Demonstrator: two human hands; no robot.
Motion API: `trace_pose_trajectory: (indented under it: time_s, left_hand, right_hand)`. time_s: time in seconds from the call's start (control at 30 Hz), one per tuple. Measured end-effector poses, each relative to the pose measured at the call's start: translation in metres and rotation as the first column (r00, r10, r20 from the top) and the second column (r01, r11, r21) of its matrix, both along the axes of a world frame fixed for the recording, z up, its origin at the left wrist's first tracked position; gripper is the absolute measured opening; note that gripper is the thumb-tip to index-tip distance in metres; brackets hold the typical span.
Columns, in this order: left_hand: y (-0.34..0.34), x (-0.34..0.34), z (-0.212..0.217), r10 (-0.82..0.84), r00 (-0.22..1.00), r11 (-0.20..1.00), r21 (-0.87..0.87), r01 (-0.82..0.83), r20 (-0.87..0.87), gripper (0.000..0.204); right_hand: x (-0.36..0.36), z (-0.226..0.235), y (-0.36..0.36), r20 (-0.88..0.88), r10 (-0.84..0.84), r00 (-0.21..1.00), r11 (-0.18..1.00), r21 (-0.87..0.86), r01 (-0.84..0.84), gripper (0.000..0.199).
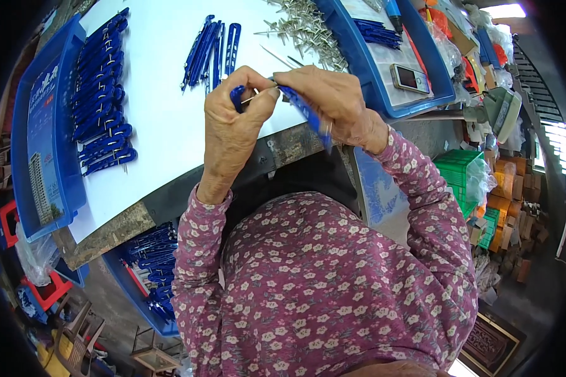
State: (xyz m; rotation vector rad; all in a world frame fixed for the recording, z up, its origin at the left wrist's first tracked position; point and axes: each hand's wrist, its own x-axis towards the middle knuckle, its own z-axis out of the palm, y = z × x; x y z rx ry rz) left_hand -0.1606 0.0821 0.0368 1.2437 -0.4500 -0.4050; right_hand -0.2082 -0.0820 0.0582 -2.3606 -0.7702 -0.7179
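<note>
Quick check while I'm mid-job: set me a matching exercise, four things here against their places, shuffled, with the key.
Things
1. phone
2. pile of metal pieces
3. larger green crate
4. moving-blurred blue strip

Places
A. heaped on the white tabletop
B. at the fingers of the right hand
C. inside the right-hand blue tray
D. off the table, to the person's right

Pairs: 1-C, 2-A, 3-D, 4-B

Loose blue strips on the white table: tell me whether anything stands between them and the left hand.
Nothing visible stands between the loose blue strips and the left hand; their near ends lie close to it. That hand does, however, hold a blue piece.
</note>
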Motion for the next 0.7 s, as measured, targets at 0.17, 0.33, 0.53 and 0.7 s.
trace_pose_trajectory:
  time_s: [0.17, 0.33, 0.53, 0.7]
  left_hand:
    - [-0.004, -0.004, 0.002, -0.023, 0.967, 0.987, 0.158, -0.017, 0.252, 0.009]
    - [-0.009, -0.003, -0.002, 0.002, 0.943, 0.984, 0.166, -0.061, 0.334, 0.01]
    - [-0.013, 0.002, 0.004, 0.033, 0.935, 0.988, 0.129, -0.084, 0.353, 0.011]
    - [-0.015, 0.006, 0.006, 0.031, 0.938, 0.993, 0.097, -0.068, 0.346, 0.011]
  right_hand:
    - [-0.006, 0.001, 0.01, -0.429, -0.081, 0.9, 0.934, 0.282, 0.219, 0.015]
    - [0.003, 0.001, 0.008, -0.635, -0.042, 0.771, 0.837, 0.399, 0.374, 0.03]
    - [0.007, 0.003, 0.008, -0.623, -0.074, 0.779, 0.831, 0.393, 0.393, 0.028]
    - [0.014, 0.008, 0.013, -0.497, -0.114, 0.86, 0.829, 0.43, 0.358, 0.022]
